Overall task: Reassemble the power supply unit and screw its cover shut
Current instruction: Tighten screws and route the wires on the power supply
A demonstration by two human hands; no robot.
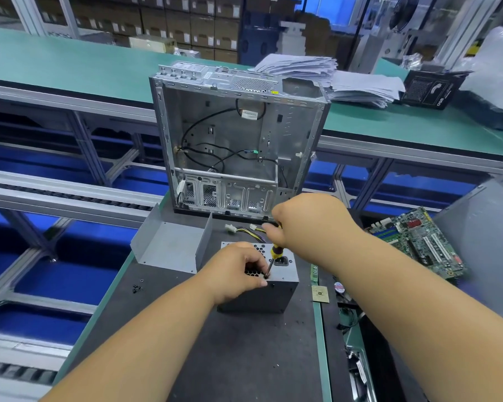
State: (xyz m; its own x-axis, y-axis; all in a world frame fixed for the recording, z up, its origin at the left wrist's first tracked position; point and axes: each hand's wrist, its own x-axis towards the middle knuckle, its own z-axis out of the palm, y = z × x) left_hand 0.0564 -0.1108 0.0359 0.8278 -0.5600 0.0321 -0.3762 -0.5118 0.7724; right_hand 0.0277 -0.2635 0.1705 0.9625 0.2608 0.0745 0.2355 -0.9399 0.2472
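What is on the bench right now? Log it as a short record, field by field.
work item: power supply unit, standing on the dark mat
left hand: steadies the unit's top, fingers at the screw spot
right hand: grips a screwdriver, tip down at the top face
loose screws: left of the unit
behind: open computer case, upright
right side: motherboard

We counted one power supply unit (261,288) on the dark worktop (230,358), one screwdriver (273,253), and two hands (238,274) at work on it. We saw one open computer case (232,140) standing behind, one bent grey metal cover (169,245) beside it, and one motherboard (421,242) to the right. We found one small cluster of loose screws (138,288), too small for us to count singly, one square chip (320,294), and one stack of papers (331,76).
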